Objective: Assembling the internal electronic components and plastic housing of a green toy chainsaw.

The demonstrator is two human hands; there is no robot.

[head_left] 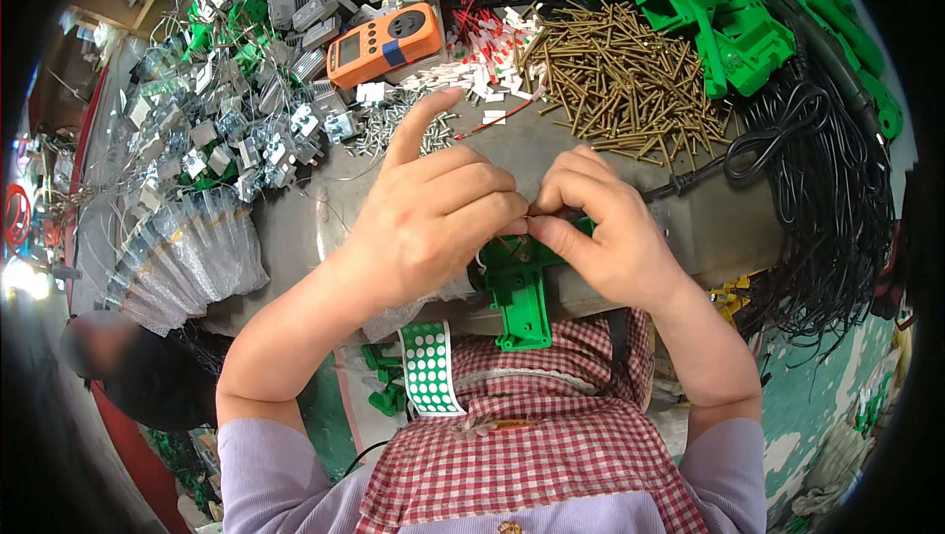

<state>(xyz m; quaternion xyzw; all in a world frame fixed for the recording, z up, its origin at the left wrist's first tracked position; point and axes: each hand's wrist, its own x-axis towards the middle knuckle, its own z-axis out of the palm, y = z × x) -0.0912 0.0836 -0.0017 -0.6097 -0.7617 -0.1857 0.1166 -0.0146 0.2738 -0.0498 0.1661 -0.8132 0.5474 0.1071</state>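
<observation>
My left hand (433, 209) and my right hand (610, 234) meet fingertip to fingertip over the bench's near edge. Each is closed in a pinch on what looks like a thin wire, mostly hidden by the fingers; my left index finger points up, away from the pinch. Just below the fingertips lies an open green plastic housing (522, 308), its narrow end toward me. Reddish wire shows inside it, and its upper part is covered by my hands. A black cable (679, 185) runs from the right to behind my right hand.
Brass-coloured screws (630, 76) are heaped ahead, beside small white and red parts (487, 52). An orange meter (384, 45) rests among grey blocks. Wired metal parts (226, 121) and clear bags (197, 253) lie left; black cords (817, 189) and green housings (748, 42) right. A green-dotted sticker sheet (430, 367) hangs near my apron.
</observation>
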